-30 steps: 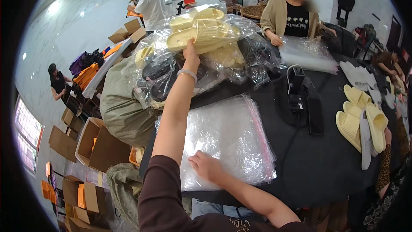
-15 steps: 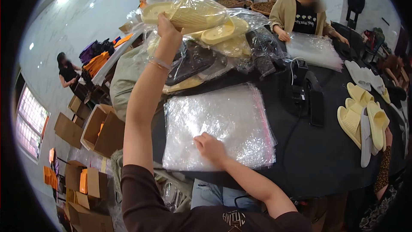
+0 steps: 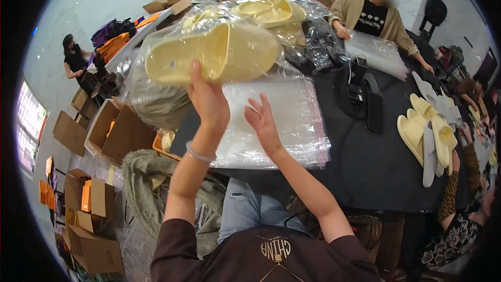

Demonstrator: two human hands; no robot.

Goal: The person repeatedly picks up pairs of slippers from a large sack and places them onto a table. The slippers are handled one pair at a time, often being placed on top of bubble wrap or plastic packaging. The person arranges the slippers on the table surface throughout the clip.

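Observation:
My left hand (image 3: 210, 99) is closed on a pale yellow slipper (image 3: 190, 55) in a clear plastic bag, thumb on the footbed side. The slipper is raised in front of me and hides part of the pile behind it. My right hand (image 3: 263, 125) is lifted just below and right of the slipper, fingers apart and holding nothing. Beneath that hand lies a stack of clear plastic bags (image 3: 302, 125) with a pinkish strip along its right edge. Behind the held slipper rises a heap of bagged slippers (image 3: 269, 13), yellow and black.
Black cloth covers the table (image 3: 360, 177). A black device (image 3: 373, 102) stands right of the bag stack. Loose yellow slippers (image 3: 412, 138) and grey ones lie farther right, beside another person's hand. Across the table, a person handles more bags (image 3: 376, 55). Cardboard boxes (image 3: 125, 133) stand at left.
My left hand has brought the bagged slipper nearer and lower, turning its footbed toward me. My right hand has risen off the bag stack and its fingers have spread.

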